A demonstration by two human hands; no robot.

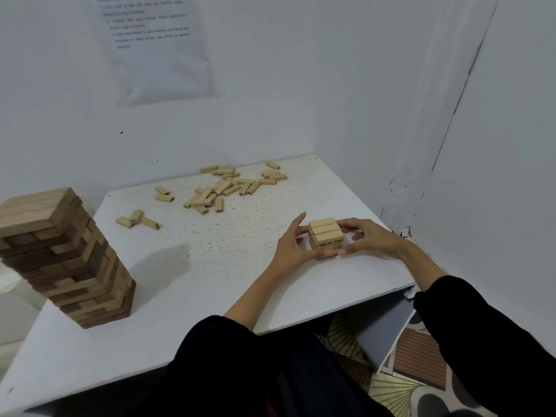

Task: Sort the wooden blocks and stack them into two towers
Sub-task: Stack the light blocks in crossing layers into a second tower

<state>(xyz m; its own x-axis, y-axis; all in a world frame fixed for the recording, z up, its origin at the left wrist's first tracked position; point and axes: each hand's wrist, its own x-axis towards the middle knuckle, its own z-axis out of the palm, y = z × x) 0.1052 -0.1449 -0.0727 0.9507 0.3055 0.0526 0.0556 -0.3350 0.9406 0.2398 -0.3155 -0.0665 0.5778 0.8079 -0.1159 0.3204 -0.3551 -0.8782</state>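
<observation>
A short tower of small pale wooden blocks (325, 233) stands near the right edge of the white table (210, 281). My left hand (290, 246) cups its left side, thumb against the front. My right hand (368, 236) wraps its right side, fingers on the top edge and thumb at the front. A tall tower of larger, darker blocks (63, 260) stands at the table's left. Several loose small blocks (224, 188) lie scattered at the far side, and three more loose blocks (137, 219) lie nearer the left.
White walls close in behind and to the right of the table. A printed sheet (156, 46) hangs on the back wall. A grey panel (385, 332) leans under the table's right corner over a patterned floor mat (400, 386).
</observation>
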